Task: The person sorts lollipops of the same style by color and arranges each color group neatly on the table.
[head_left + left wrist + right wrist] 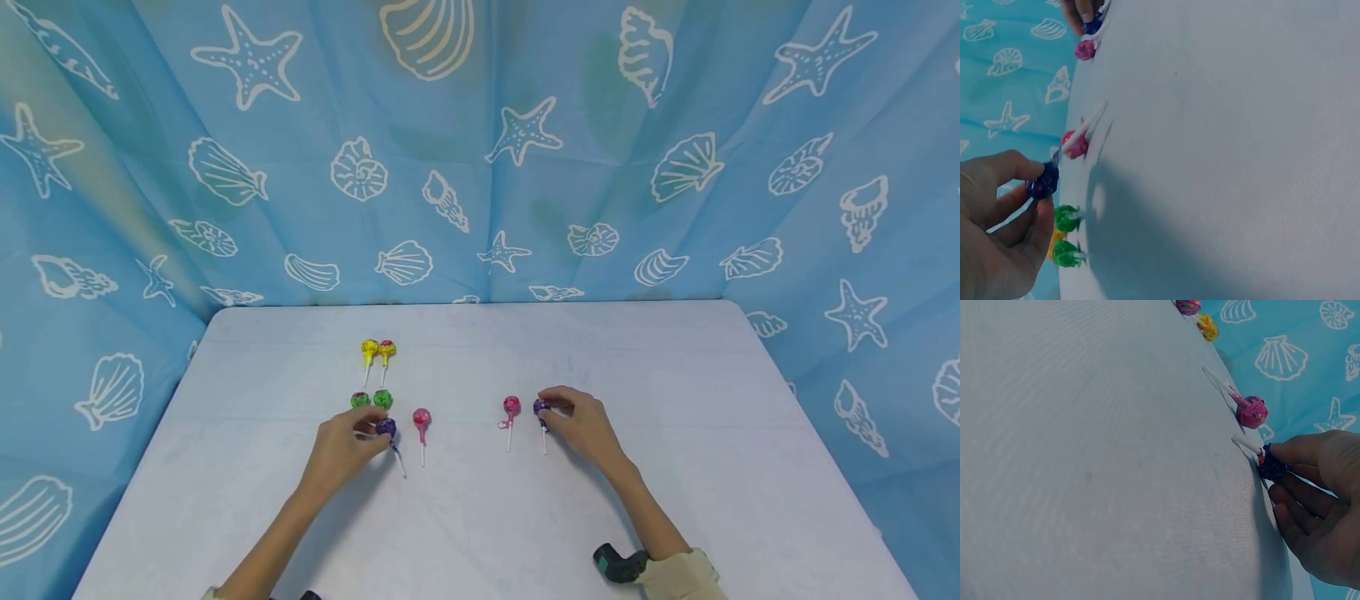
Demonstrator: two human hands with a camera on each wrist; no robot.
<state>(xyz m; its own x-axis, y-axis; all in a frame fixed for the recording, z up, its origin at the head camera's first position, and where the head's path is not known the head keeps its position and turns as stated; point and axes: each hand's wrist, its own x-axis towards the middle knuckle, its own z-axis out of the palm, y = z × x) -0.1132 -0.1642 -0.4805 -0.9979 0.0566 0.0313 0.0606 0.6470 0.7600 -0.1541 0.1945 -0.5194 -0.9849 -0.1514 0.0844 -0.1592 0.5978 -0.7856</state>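
Observation:
My left hand (341, 454) pinches the head of a purple lollipop (1043, 182) between thumb and fingers, its white stick slanting down to the right in the head view. Just to the right lies a pink lollipop (422, 417). Two green lollipops (382, 399) sit right behind the left fingers, partly covered by them. On the other side, my right hand (585, 427) holds a second dark purple lollipop (1272, 464) by its wrapped head, stick toward me. Close to its left is another pink lollipop (512, 406).
Two yellow lollipops (370, 349) lie side by side farther back on the white-covered table (675, 367). A blue curtain (480, 192) with shell and starfish prints hangs behind and beside the table. A black device (619, 564) is at the right wrist.

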